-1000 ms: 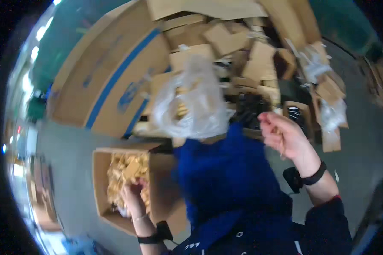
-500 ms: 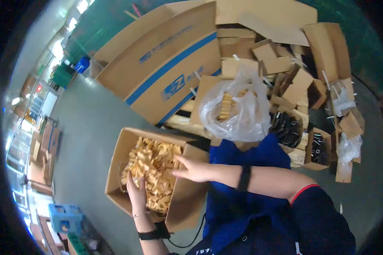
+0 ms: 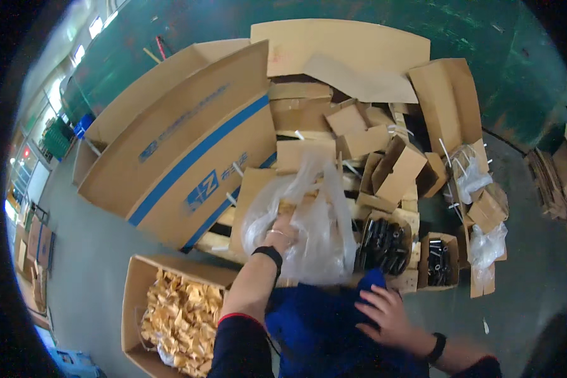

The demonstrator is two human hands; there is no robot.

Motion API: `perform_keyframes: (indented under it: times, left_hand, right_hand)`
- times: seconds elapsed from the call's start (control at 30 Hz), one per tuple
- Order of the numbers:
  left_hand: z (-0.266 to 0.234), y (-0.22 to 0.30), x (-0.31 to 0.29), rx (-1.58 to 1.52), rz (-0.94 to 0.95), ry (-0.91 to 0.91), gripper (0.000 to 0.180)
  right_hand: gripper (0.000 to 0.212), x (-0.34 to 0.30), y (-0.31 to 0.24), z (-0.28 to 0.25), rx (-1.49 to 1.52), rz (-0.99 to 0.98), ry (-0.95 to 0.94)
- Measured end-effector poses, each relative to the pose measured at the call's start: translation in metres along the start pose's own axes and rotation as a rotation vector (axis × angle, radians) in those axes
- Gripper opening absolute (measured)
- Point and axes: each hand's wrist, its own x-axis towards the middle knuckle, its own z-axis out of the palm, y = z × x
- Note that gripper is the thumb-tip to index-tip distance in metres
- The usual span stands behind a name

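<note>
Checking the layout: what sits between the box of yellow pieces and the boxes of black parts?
In the head view, the blue cloth, with the right hand on it.

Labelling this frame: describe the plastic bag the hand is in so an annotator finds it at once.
Start at the big cardboard box with the blue stripe; just to its right, above the blue cloth, sits a clear plastic bag. The left hand reaches into it. Unlike the two smaller bags at far right, it is large, central and shows yellowish pieces inside.

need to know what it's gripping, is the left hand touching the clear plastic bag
Touching. The head view shows the left hand reaching into the clear plastic bag, whose film wraps over the fingers.
</note>
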Motion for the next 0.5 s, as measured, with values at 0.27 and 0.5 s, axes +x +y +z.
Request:
perform_keyframes:
  times: [0.27, 0.5]
  left_hand:
    - [0.036, -0.011, 0.105, 0.055, 0.01, -0.013, 0.027]
    - [0.043, -0.034, 0.056, -0.146, 0.08, 0.261, 0.031]
  right_hand:
    - [0.036, 0.002, 0.012, -0.012, 0.149, 0.015, 0.137]
    - [0.035, 0.013, 0.016, -0.007, 0.213, -0.003, 0.075]
